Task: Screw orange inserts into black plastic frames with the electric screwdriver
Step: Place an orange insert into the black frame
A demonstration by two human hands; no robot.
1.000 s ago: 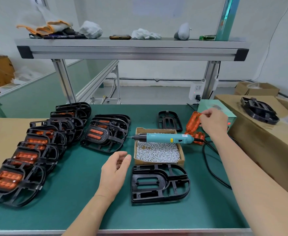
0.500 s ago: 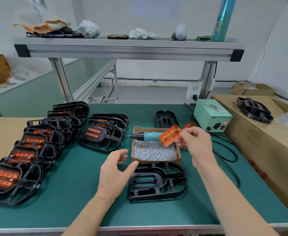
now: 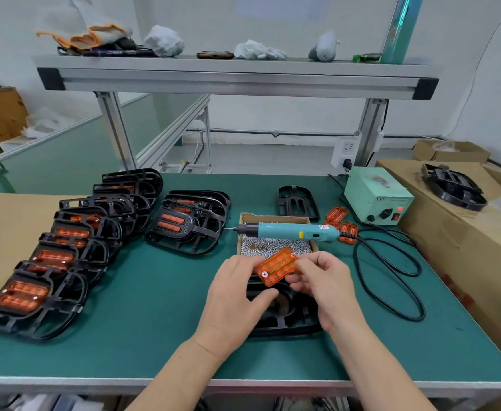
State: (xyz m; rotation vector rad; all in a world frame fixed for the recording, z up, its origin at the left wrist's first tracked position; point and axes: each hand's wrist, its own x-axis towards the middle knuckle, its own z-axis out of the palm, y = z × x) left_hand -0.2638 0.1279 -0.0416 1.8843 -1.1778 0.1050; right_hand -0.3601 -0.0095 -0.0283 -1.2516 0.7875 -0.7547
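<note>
orange insert (image 3: 277, 269) just fetched from far right; left hand (image 3: 237, 295) and right hand (image 3: 323, 289) both hold it over the near black frame (image 3: 284, 323), seating likely next.

Left hand (image 3: 234, 298), right hand (image 3: 326, 289) close together, forearms converging — fingers of both pinch orange insert (image 3: 276, 269).
</note>
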